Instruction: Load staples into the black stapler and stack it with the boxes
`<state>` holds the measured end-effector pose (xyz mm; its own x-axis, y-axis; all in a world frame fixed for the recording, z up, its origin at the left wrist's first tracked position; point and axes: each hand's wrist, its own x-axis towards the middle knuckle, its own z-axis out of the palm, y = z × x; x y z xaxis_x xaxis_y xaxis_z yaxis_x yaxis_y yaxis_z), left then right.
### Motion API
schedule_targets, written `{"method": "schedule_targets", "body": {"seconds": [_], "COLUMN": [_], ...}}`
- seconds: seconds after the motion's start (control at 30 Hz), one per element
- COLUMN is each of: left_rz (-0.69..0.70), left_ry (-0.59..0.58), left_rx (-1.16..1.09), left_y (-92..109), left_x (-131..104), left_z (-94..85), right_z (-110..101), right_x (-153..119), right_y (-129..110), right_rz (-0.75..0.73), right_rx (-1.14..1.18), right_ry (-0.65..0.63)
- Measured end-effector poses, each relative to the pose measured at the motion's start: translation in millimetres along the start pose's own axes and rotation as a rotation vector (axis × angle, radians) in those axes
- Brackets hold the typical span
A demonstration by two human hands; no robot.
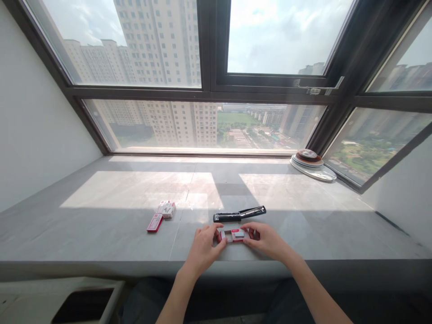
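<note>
A small red-and-white staple box (237, 232) lies between my hands near the front of the sill, slid partly open. My left hand (205, 245) pinches its left end between thumb and fingers. At the right end, the thumb and fingers of my right hand (265, 238) close on it. A short greyish block, apparently staples (239, 234), shows on the box's right part. Just behind the box rests a black stapler (239, 213), folded wide open, with its metal channel facing up. Neither hand touches the stapler.
To the left sit a white-and-red small box (166, 209) and a red flat box (155, 223), touching each other. Stacked round plates or lids (312, 165) stand in the far right corner by the window (209, 94). The grey sill's front edge (303, 265) runs beneath my forearms.
</note>
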<state>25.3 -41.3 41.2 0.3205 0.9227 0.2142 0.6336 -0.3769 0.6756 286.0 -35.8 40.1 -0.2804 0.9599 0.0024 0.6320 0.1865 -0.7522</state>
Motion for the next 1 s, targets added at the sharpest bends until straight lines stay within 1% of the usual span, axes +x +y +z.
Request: {"method": "schedule_targets", "body": {"seconds": [0.13, 0.2, 0.27, 0.4, 0.43, 0.5, 0.57, 0.63, 0.73, 0.87, 1.0], "left_rz": [0.028, 0.038, 0.016, -0.068, -0.077, -0.076, -0.057, -0.037, -0.026, -0.024, -0.024], "left_ry": [-0.009, -0.010, 0.024, 0.219, 0.244, 0.227, 0.162, 0.118, 0.103, 0.099, 0.104], "left_rx": [-0.002, -0.016, -0.013, 0.128, 0.171, 0.231, 0.245, 0.232, 0.197, 0.174, 0.178], "left_y": [11.1, 10.2, 3.0, -22.5, -28.8, -39.2, -45.9, -49.4, -50.6, -50.2, -51.4], "left_x": [-0.6, -2.0, -0.3, 18.7, 25.1, 35.7, 40.1, 37.9, 28.9, 22.5, 23.5], "left_z": [5.3, 3.5, -1.2, -8.5, -8.2, -5.0, 0.1, 4.7, 8.2, 8.1, 7.7], "right_z": [7.2, 8.0, 8.1, 14.0, 16.7, 21.7, 25.1, 26.4, 26.3, 25.4, 23.1], "right_x": [3.1, 2.5, 1.5, 3.6, 5.1, 9.1, 14.9, 23.5, 41.5, 62.7, 70.1], "right_y": [-12.2, -18.2, -24.0, -35.0, -37.5, -41.9, -45.5, -48.1, -50.5, -52.8, -55.3], "right_rz": [-0.043, -0.050, -0.056, -0.077, -0.081, -0.095, -0.123, -0.148, -0.152, -0.147, -0.179], "right_rx": [-0.031, -0.068, -0.100, -0.140, -0.150, -0.166, -0.168, -0.160, -0.161, -0.215, -0.228], "right_ry": [0.000, 0.018, 0.044, 0.084, 0.081, 0.071, 0.090, 0.142, 0.193, 0.139, 0.086]}}
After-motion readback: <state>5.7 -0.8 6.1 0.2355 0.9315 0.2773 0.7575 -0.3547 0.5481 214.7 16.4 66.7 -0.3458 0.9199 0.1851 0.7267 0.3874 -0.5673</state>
